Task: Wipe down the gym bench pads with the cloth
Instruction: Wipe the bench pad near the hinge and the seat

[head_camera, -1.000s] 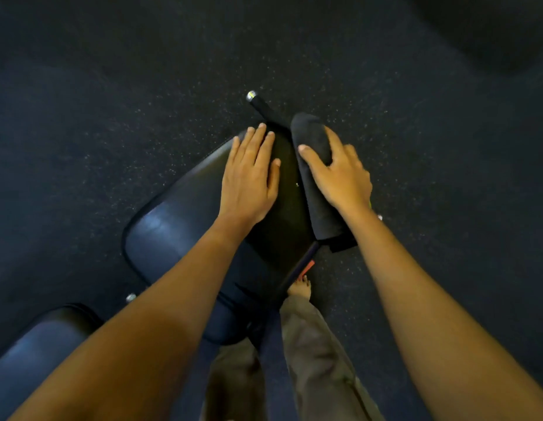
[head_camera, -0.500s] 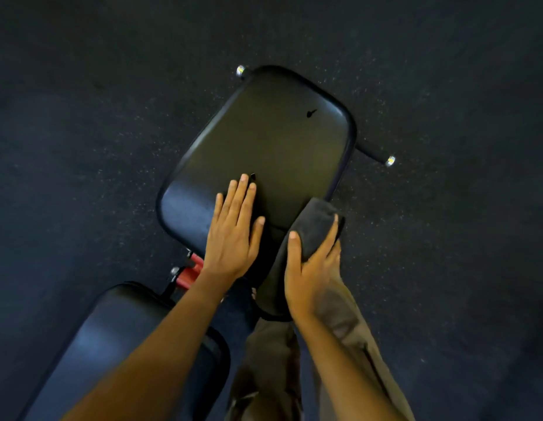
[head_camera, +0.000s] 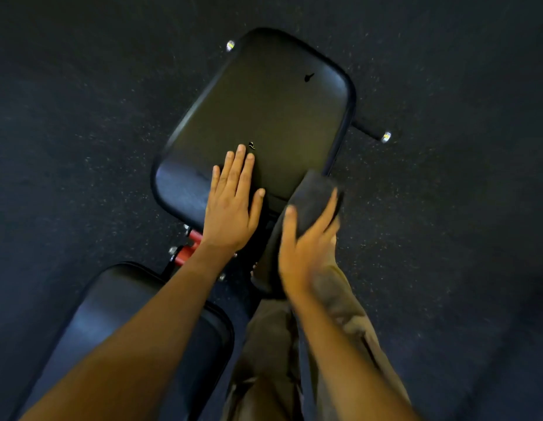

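Presses left hand [head_camera: 230, 214] flat on bench pad [head_camera: 264, 101]; fingers straight. Grips folded dark cloth [head_camera: 309, 196] in right hand [head_camera: 303, 250] at pad's near corner.

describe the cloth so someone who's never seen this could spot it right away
Find the big black bench pad in the middle of the speckled floor. At its near right edge, the right hand grips the cloth, a folded dark grey strip hanging past the pad. It looks matte and soft where the pad is smooth and shiny.
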Available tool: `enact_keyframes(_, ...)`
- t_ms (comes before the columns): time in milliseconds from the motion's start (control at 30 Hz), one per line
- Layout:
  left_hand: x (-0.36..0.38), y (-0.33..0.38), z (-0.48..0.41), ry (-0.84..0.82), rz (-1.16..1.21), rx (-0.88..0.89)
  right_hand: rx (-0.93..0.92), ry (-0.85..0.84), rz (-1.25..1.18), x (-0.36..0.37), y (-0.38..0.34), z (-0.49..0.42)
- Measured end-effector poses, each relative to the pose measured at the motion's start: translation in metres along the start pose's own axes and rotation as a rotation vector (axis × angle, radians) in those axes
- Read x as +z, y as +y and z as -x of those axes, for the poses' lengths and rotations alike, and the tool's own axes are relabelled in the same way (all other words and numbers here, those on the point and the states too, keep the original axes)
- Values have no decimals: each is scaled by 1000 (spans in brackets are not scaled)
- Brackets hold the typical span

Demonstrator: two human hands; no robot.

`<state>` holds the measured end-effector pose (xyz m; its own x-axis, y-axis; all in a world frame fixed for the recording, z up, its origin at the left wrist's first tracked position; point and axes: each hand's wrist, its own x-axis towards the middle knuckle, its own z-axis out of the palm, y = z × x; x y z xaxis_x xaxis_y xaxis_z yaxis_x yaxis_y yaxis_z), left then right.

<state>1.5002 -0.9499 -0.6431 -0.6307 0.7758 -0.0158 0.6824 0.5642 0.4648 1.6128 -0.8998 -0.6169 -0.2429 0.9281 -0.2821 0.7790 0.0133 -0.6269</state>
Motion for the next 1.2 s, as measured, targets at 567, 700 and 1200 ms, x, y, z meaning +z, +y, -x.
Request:
enact_keyframes(567, -17, -20, 83, 13, 16, -258, -847, -155, 733, -2, 3, -9)
enact_keyframes(700, -17, -18, 126, -42, -51, -363, -1416, -351, 837, -23, 13, -33)
enact_keyframes(1200, -16, -13, 167, -182, -207, -694, -2073, -560, 931, -2, -6, -50)
